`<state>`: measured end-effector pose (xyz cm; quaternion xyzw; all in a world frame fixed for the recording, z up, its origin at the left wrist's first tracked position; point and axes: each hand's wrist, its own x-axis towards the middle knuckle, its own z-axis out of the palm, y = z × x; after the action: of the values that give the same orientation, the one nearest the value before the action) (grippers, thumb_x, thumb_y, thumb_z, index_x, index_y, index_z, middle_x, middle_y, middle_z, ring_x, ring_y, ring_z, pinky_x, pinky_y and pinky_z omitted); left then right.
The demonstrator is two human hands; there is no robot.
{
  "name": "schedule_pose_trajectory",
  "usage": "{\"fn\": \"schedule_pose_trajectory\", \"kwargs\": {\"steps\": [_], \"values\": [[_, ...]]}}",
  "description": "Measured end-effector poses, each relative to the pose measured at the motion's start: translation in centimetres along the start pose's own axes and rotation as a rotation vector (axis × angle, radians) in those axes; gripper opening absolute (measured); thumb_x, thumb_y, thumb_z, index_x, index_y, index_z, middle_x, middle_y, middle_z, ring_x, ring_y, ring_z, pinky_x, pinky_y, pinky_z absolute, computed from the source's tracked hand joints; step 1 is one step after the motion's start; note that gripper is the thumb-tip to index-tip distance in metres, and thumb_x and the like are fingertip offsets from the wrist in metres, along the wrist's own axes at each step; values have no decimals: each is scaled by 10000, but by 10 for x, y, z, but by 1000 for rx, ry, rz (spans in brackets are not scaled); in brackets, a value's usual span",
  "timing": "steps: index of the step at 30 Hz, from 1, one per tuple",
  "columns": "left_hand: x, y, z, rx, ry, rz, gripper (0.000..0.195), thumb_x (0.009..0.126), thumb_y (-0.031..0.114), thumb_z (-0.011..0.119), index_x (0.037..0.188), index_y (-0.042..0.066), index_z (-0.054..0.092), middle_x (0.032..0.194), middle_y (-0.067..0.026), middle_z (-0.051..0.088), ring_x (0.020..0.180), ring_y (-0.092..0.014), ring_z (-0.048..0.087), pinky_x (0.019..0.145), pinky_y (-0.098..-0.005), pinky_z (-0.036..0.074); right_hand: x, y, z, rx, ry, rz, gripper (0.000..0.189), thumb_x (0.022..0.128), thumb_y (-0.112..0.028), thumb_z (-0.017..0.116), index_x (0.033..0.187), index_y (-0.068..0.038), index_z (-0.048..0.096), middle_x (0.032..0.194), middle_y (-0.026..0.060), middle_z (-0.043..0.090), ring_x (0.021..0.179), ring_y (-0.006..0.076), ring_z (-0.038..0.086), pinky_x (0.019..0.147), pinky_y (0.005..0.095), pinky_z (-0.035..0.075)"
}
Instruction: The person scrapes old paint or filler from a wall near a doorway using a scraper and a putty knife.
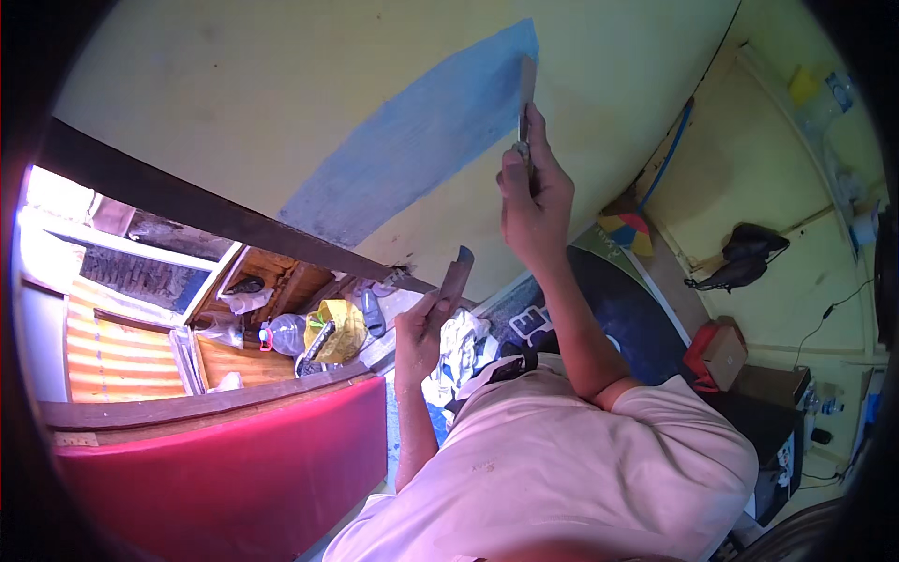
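Observation:
My right hand [537, 200] grips a putty knife [528, 83] by its handle, and the blade's far end rests on a blue-coated strip [421, 140] of the pale yellow wall [260, 91]. The strip runs slantwise from a dark wooden beam [211, 205] up to a ragged tip just beyond the blade. Lower down, my left hand [419, 341] holds a flat, narrow plate-like tool [455, 277] upright, apart from the strip. Blue material coats this tool's tip; its exact kind is unclear.
Left of me stands a red panel [225, 456] below a wooden ledge [211, 402]. Beyond it are a plastic bottle [284, 334], a yellow bag [340, 329] and a slipper [373, 313]. Crumpled cloth [460, 351] lies near my left arm. A black bag [748, 258] hangs at right, above a cardboard box [723, 357].

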<state>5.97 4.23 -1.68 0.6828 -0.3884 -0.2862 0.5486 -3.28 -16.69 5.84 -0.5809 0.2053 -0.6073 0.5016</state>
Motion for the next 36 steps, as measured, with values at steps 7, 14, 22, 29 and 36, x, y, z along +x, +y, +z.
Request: {"fn": "schedule_pose_trajectory", "kwargs": {"steps": [7, 14, 22, 29, 36], "values": [[0, 7, 6, -15, -28, -34, 146, 1011, 59, 542, 1032, -61, 621, 743, -30, 546, 771, -77, 446, 699, -245, 432, 6, -18, -6, 23, 2, 132, 552, 997, -78, 529, 1504, 55, 354, 688, -56, 388, 601, 33, 345, 530, 210, 313], [-6, 20, 17, 6, -59, -14, 148, 1014, 57, 540, 1034, -66, 620, 765, -33, 564, 787, -76, 463, 720, -234, 435, 10, -5, -9, 36, -17, 8, 554, 1029, -126, 515, 1538, 2, 336, 660, -64, 418, 527, 0, 348, 446, 184, 271], [-21, 21, 17, 3, -26, -51, 193, 1020, 86, 546, 1104, -60, 640, 800, -30, 579, 817, -79, 477, 762, -243, 444, 6, -13, -10, 100, -26, 109, 556, 1031, -129, 510, 1539, 7, 329, 668, -62, 417, 528, 6, 328, 446, 189, 264], [-28, 23, 22, -2, -11, -109, 223, 1029, 135, 559, 1090, -66, 635, 829, -20, 585, 832, -84, 478, 783, -253, 442, -2, -8, -8, -7, -28, 47, 561, 1022, -143, 537, 1525, 23, 350, 720, -55, 455, 600, 15, 371, 520, 196, 326], [-24, 23, 26, 10, -48, -104, 203, 1031, 127, 564, 1032, -68, 621, 826, -21, 567, 836, -75, 461, 782, -241, 437, -47, 24, -51, -202, -153, 217, 533, 1005, -96, 540, 1502, 15, 382, 768, 27, 573, 628, 43, 392, 569, 218, 363]]}}
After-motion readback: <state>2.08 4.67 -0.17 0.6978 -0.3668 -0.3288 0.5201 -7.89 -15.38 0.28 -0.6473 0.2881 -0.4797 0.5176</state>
